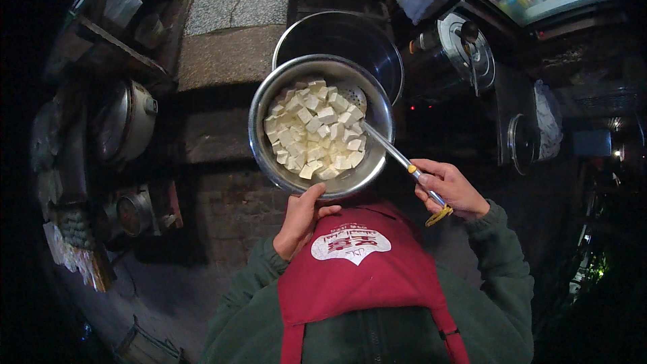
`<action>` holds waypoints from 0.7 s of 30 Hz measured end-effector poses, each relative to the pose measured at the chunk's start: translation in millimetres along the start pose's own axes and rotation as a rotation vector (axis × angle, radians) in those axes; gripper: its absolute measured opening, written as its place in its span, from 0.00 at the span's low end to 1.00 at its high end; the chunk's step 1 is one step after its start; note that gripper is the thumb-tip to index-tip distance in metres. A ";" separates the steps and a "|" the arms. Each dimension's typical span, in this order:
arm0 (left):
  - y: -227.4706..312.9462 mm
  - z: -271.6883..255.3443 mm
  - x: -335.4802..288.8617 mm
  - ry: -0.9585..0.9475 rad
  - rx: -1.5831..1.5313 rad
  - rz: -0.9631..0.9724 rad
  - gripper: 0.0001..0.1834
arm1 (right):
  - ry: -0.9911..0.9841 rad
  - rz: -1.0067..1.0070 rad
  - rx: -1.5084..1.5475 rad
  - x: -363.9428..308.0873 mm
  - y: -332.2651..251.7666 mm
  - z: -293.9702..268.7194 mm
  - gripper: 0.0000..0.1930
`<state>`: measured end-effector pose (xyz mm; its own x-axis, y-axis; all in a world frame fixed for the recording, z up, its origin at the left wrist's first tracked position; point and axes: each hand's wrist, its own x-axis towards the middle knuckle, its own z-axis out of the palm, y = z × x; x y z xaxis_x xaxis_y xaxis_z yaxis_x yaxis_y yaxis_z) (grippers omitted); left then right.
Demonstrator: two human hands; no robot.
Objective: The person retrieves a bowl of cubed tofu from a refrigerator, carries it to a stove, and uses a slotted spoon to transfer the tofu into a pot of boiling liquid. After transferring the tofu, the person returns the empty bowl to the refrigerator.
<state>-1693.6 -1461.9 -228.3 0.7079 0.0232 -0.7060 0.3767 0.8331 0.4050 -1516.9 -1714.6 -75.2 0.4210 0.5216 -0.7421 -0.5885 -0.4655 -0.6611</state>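
Observation:
A shiny metal bowl (258, 136) full of white tofu cubes (315, 128) is in front of me at the middle of the head view. My left hand (304, 221) grips the bowl's near rim, thumb on top and fingers beneath. My right hand (450, 189) is wrapped round the handle of a perforated skimmer (389, 147), which has a yellow loop at its end. The skimmer's holed head lies inside the bowl at the far right, partly covered by the tofu. Just beyond, the bowl overlaps a larger dark-looking metal pot (279, 47).
Stone-like slabs (236, 10) stretch away at the far left. A pale, rounded lidded pot (138, 120) stands on the left, with a smaller round metal pot (135, 214) nearer. At the far right is a container with a metal lid (455, 34) and a ladle (470, 32) on top.

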 end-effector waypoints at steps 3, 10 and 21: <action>0.5 -0.1 -1.3 -0.003 -0.008 0.001 0.21 | 0.012 -0.021 -0.036 -2.8 2.4 1.0 0.25; 1.3 1.7 -4.3 0.006 0.000 -0.005 0.21 | 0.063 -0.022 -0.050 1.7 20.3 5.1 0.26; 1.0 -0.2 -3.0 0.006 0.002 -0.007 0.21 | 0.048 -0.074 0.068 -4.1 45.9 5.0 0.27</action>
<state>-1695.5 -1461.1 -225.9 0.7017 0.0204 -0.7122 0.3828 0.8323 0.4010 -1549.0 -1734.5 -101.9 0.4968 0.5167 -0.6973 -0.5997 -0.3763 -0.7062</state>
